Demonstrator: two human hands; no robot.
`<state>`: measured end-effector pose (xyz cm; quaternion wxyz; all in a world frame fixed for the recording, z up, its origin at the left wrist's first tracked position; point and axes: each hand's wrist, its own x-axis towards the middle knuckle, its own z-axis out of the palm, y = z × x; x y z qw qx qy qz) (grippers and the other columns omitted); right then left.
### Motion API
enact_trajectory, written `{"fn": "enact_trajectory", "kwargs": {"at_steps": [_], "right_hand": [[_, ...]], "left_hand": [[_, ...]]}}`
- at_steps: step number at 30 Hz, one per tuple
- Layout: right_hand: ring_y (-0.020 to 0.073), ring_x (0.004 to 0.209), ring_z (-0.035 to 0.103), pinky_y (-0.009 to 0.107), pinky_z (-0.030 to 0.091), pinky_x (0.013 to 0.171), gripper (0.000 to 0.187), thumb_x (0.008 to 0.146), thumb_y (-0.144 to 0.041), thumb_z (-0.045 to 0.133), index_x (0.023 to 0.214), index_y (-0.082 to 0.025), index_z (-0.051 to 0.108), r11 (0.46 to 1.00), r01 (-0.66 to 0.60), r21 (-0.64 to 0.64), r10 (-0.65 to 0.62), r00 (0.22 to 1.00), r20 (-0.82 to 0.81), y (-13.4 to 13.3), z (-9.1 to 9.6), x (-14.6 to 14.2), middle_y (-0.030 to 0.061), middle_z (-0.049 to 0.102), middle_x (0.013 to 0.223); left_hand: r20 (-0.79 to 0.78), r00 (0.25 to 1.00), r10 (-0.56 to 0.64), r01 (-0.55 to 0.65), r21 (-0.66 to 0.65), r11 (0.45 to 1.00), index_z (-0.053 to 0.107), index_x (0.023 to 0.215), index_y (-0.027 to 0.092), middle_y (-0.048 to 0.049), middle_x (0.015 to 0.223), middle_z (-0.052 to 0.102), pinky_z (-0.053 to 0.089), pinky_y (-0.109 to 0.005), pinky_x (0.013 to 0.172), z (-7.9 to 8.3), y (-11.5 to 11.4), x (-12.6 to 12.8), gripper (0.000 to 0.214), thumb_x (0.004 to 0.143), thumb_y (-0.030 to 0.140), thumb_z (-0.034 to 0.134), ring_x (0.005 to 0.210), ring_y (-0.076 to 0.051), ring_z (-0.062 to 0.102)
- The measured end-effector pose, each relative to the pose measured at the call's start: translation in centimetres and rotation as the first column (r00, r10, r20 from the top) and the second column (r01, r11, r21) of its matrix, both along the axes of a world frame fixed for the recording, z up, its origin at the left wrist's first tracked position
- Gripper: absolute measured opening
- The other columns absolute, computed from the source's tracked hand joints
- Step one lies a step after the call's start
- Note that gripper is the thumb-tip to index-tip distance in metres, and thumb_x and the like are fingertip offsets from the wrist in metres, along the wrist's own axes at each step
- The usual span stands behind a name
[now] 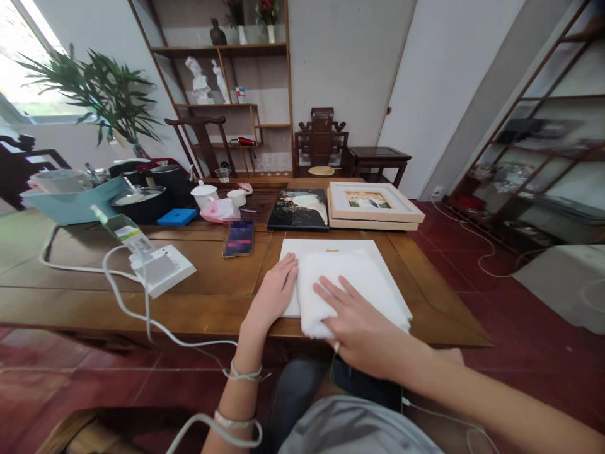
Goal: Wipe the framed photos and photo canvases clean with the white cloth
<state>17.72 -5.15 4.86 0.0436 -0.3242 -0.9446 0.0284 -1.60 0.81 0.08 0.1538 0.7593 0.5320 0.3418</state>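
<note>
A flat white album or board (385, 277) with a small gold mark near its far edge lies on the wooden table in front of me. Over much of it is spread a folded white cloth (350, 265). My left hand (276, 287) rests with straight fingers along the left edge of the white board, holding nothing. My right hand (352, 318) presses on the cloth, two fingers stretched over it and the others bent at its near edge, gripping it there. A dark phone (366, 381) with a cable lies on my lap, partly under my right arm.
Behind the board lie a dark photo panel (297, 208) and stacked light frames (378, 214). Leftward are a blurred-screen phone (239, 238), a white box (165, 268) with cables, a blue box (177, 217), a white lidded cup (204, 194) and a black pot (139, 205).
</note>
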Motion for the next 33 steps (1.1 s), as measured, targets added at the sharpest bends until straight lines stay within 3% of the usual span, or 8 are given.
{"fn": "enact_trajectory", "kwargs": {"at_steps": [3, 6, 12, 17, 21, 25, 33], "right_hand": [[0.0373, 0.136, 0.025, 0.055, 0.017, 0.111, 0.030, 0.081, -0.027, 0.057, 0.100, -0.008, 0.071, 0.998, -0.062, -0.029, 0.062, 0.998, -0.005, -2.1, 0.1, 0.1, 0.0255, 0.038, 0.142], [0.0339, 0.136, 0.026, 0.052, 0.018, 0.112, 0.030, 0.083, -0.027, 0.056, 0.103, -0.010, 0.070, 0.997, -0.062, -0.044, 0.060, 0.997, -0.051, -1.8, 0.1, 0.2, 0.0229, 0.038, 0.142], [0.0269, 0.136, 0.030, 0.047, 0.021, 0.112, 0.026, 0.085, -0.023, 0.054, 0.103, -0.013, 0.069, 0.998, 0.061, -0.028, -0.063, 0.993, -0.098, 3.3, -0.1, 0.5, 0.0195, 0.043, 0.141], [0.0267, 0.137, 0.028, 0.054, 0.019, 0.110, 0.033, 0.094, -0.030, 0.042, 0.114, -0.014, 0.063, 0.996, 0.086, 0.030, -0.082, 0.989, -0.126, 8.6, -0.7, 0.8, 0.0177, 0.043, 0.141], [0.0266, 0.138, 0.025, 0.057, 0.017, 0.110, 0.036, 0.095, -0.034, 0.038, 0.118, -0.017, 0.061, 0.997, 0.080, 0.016, -0.077, 0.988, -0.137, 10.2, -0.9, 1.1, 0.0149, 0.043, 0.142], [0.0285, 0.138, 0.026, 0.058, 0.018, 0.109, 0.037, 0.095, -0.034, 0.039, 0.112, -0.014, 0.064, 0.999, 0.030, 0.015, -0.028, 0.989, -0.144, 8.1, -0.7, 1.1, 0.0156, 0.044, 0.141], [0.0329, 0.138, 0.022, 0.062, 0.015, 0.109, 0.026, 0.089, -0.023, 0.049, 0.101, -0.014, 0.069, 0.996, 0.038, -0.082, -0.048, 0.992, -0.120, -1.1, -0.3, 0.6, 0.0167, 0.040, 0.144]], "left_hand": [[-0.001, 1.000, -0.009, 0.009, 0.001, 1.000, 0.061, 0.117, 0.008, -0.0156, 0.134, 0.053, 0.031, -0.039, 0.112, 0.1, 0.0, 0.0, 0.042, 0.094, 0.027, 0.032, 0.130, -0.022, 0.044], [0.007, 1.000, -0.008, 0.008, -0.001, 1.000, 0.061, 0.118, 0.009, -0.0151, 0.135, 0.053, 0.031, -0.039, 0.112, 0.2, 0.0, 0.0, 0.042, 0.094, 0.028, 0.031, 0.130, -0.022, 0.044], [0.010, 1.000, -0.001, 0.002, -0.011, 1.000, 0.058, 0.122, 0.007, -0.0159, 0.135, 0.052, 0.030, -0.040, 0.112, 0.1, 0.1, 0.0, 0.044, 0.094, 0.029, 0.034, 0.130, -0.021, 0.043], [0.007, 1.000, 0.009, -0.009, -0.015, 1.000, 0.058, 0.122, 0.008, -0.0146, 0.136, 0.051, 0.030, -0.041, 0.112, 0.1, -0.1, 0.0, 0.043, 0.094, 0.030, 0.035, 0.131, -0.021, 0.043], [0.007, 1.000, 0.001, -0.001, -0.012, 1.000, 0.060, 0.120, 0.012, -0.0125, 0.136, 0.052, 0.031, -0.041, 0.112, 0.1, -0.2, 0.0, 0.041, 0.094, 0.029, 0.034, 0.131, -0.021, 0.043], [0.008, 1.000, -0.005, 0.005, -0.003, 1.000, 0.059, 0.121, 0.013, -0.0114, 0.136, 0.052, 0.031, -0.041, 0.112, 0.1, 0.0, 0.0, 0.040, 0.094, 0.028, 0.035, 0.131, -0.021, 0.043], [-0.005, 1.000, 0.002, -0.002, -0.009, 1.000, 0.060, 0.119, 0.011, -0.0133, 0.135, 0.053, 0.031, -0.041, 0.112, 0.1, 0.0, 0.0, 0.041, 0.094, 0.028, 0.033, 0.130, -0.021, 0.043]]}}
